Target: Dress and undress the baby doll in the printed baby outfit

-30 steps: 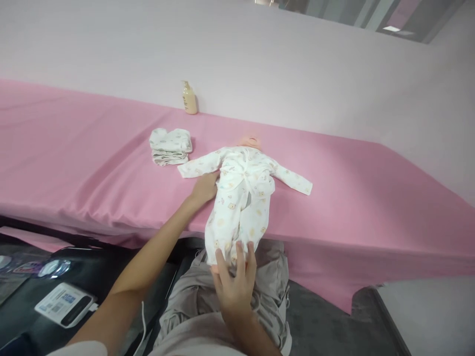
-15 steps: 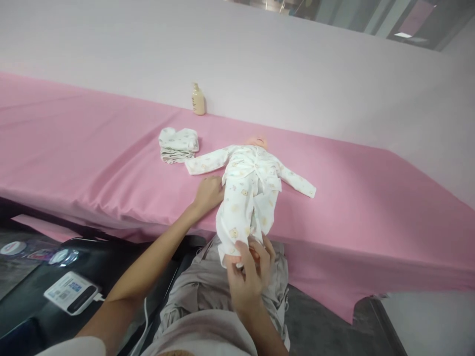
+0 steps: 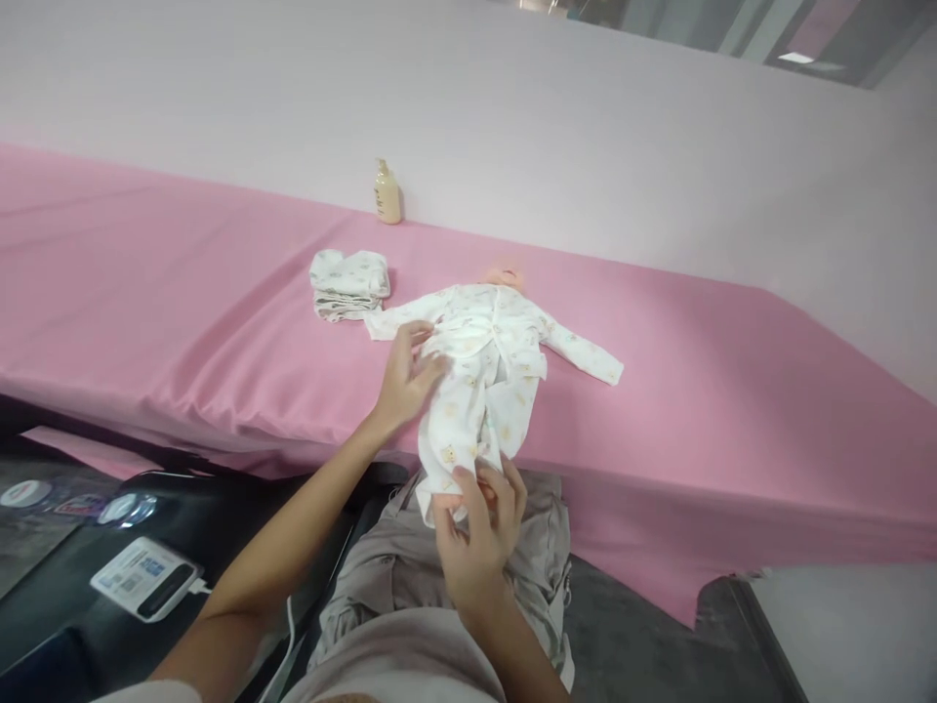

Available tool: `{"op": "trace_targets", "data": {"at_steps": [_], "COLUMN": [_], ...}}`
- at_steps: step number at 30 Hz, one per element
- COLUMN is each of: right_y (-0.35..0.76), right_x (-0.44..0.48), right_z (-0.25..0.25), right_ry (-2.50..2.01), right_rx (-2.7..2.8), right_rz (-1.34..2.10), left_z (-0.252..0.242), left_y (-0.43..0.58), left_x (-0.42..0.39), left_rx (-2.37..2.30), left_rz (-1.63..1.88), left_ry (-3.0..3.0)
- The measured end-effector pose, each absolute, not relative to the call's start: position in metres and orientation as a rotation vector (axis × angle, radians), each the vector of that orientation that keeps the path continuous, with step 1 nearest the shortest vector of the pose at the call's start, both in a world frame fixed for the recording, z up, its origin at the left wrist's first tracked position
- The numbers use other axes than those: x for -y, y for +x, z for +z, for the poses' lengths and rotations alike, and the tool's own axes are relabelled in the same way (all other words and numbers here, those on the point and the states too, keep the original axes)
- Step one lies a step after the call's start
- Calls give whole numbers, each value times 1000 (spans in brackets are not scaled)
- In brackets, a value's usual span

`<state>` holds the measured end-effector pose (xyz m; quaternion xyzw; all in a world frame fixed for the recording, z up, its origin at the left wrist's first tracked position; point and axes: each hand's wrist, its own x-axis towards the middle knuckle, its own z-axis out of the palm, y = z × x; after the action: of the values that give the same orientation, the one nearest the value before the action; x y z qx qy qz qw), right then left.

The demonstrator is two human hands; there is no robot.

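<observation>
A baby doll dressed in a white one-piece sleepsuit printed with small bears (image 3: 483,376) lies on its back across the table draped in smooth pink cloth (image 3: 183,322), head toward the wall, sleeves spread to either side, legs hanging off the near edge. The doll looks light and the suit soft and limp; the cloth will bunch and slide over the body inside, so the firmer holds are probably the feet and the trunk rather than loose fabric. The right hand (image 3: 479,532) is half closed at the bottom of the trouser legs, fingers curled round the cuff and what seems to be a foot inside it. The left hand (image 3: 406,376) rests on the doll's side at waist height, fingers spread and flat against the suit, gripping nothing.

Just beyond the doll's left-hand sleeve sits a small folded stack of white printed baby clothes (image 3: 349,283). Farther back, against the pale wall, stands a cream pump bottle (image 3: 387,193). Below the table, at the lower left, a white and black device (image 3: 146,578) lies on a dark surface.
</observation>
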<state>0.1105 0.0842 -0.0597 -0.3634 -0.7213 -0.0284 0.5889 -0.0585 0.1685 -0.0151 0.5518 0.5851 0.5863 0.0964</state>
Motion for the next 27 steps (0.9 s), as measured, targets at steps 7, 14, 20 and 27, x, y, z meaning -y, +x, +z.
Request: {"op": "trace_targets", "data": {"at_steps": [7, 14, 20, 27], "right_y": [107, 114, 112, 101], "right_x": [-85, -80, -92, -118], "right_z": [-85, -102, -99, -92], "right_ry": [-828, -852, -787, -802], "right_rx": [1686, 1819, 1931, 1968], "right_rz": [-145, -173, -324, -352], "left_z": [-3, 20, 47, 25], "left_y": [-48, -35, -52, -64], "left_x": [-174, -142, -220, -326], "left_rx": [-1878, -2028, -2080, -2001], "left_rz": [852, 592, 1004, 951], "left_ry": [2199, 2268, 2287, 2326]}}
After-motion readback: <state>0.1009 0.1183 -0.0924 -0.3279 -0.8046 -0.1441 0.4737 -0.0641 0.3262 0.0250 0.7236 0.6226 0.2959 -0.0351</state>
